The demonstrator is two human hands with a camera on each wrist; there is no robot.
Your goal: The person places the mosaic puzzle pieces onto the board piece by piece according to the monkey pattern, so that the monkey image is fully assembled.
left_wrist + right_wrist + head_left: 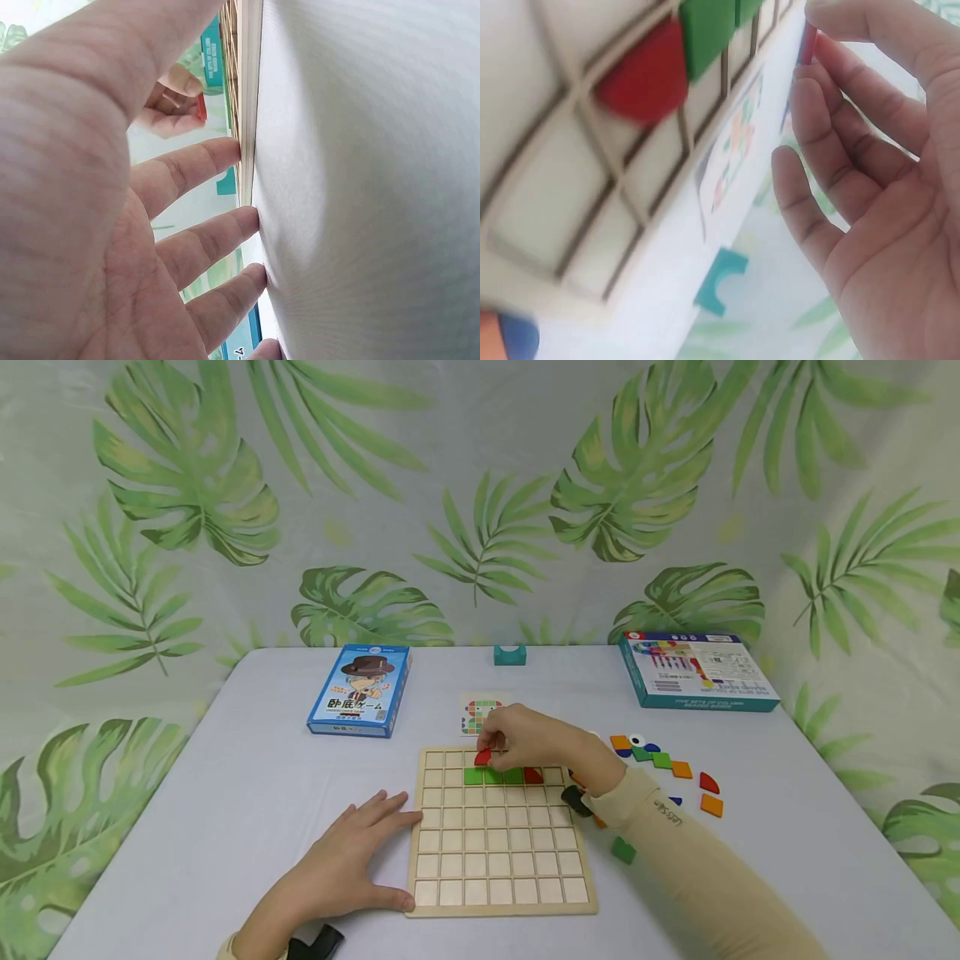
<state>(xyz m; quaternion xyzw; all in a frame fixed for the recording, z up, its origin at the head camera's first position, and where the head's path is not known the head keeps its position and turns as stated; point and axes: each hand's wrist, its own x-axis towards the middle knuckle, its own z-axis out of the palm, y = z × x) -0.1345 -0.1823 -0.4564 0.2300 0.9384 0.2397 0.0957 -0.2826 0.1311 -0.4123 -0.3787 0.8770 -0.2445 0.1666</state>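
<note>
My right hand pinches a red quarter-round tile between thumb and finger, over the far rows of a wooden grid board. The same red tile shows edge-on in the right wrist view. Just below it, a row on the board holds several green tiles, with another red rounded tile at the row's right end. Along the board's left edge my left hand rests with spread fingers, its thumb at the near corner. A patterned card lies behind the board, partly covered by the right hand.
Loose orange, green, blue and red tiles are scattered right of the board, some hidden by the right forearm. A green tile lies nearer. Farther back are a blue game box, a teal notched block and a teal-edged box.
</note>
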